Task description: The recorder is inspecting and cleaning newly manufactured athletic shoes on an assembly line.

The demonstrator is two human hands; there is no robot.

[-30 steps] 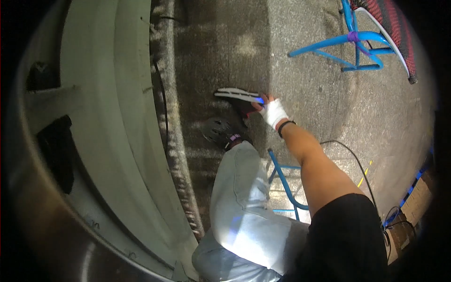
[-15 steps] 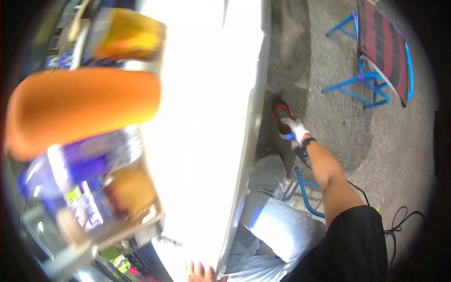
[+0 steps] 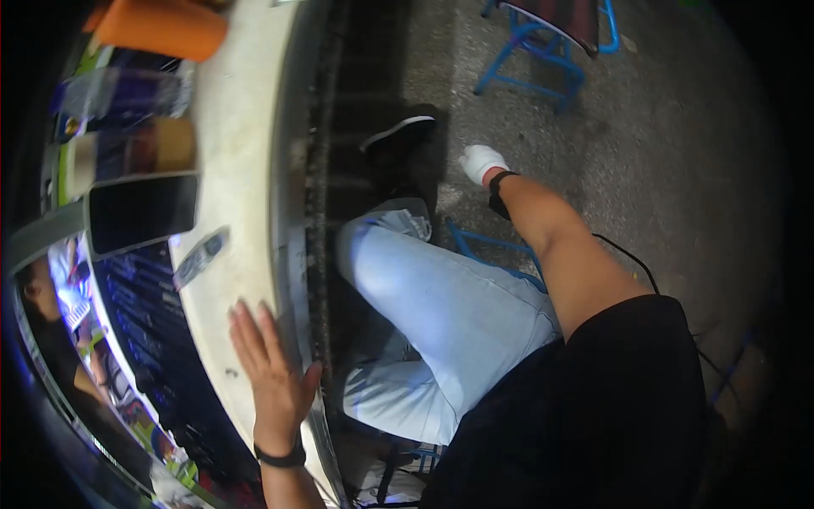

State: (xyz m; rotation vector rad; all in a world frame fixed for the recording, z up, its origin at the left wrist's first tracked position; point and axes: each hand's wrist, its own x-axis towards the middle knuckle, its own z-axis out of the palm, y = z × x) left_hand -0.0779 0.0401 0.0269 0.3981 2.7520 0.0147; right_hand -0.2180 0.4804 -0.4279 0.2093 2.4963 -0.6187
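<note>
My left hand (image 3: 273,373) lies flat on the long white tabletop (image 3: 242,195), fingers stretched out and empty, with a dark band on the wrist. Beyond its fingertips rests a small grey oblong item (image 3: 202,257), too blurred to name. My right hand (image 3: 483,164), which appears to be in a white glove, hangs low above the floor to the right of my bent leg. Its fingers are curled in; whatever they may hold is hidden. A dark band circles that wrist too.
A dark flat panel (image 3: 142,214) stands at the table's left side. Farther up are a purple container (image 3: 119,92) and an orange roll-like object (image 3: 161,27). A blue-framed folding stool (image 3: 543,55) stands on the floor (image 3: 644,170). A black cable (image 3: 632,254) runs at right.
My view has turned, showing more of the table's near end and my left hand. My right hand has come away from the red and black shoe. The picture is darker.
</note>
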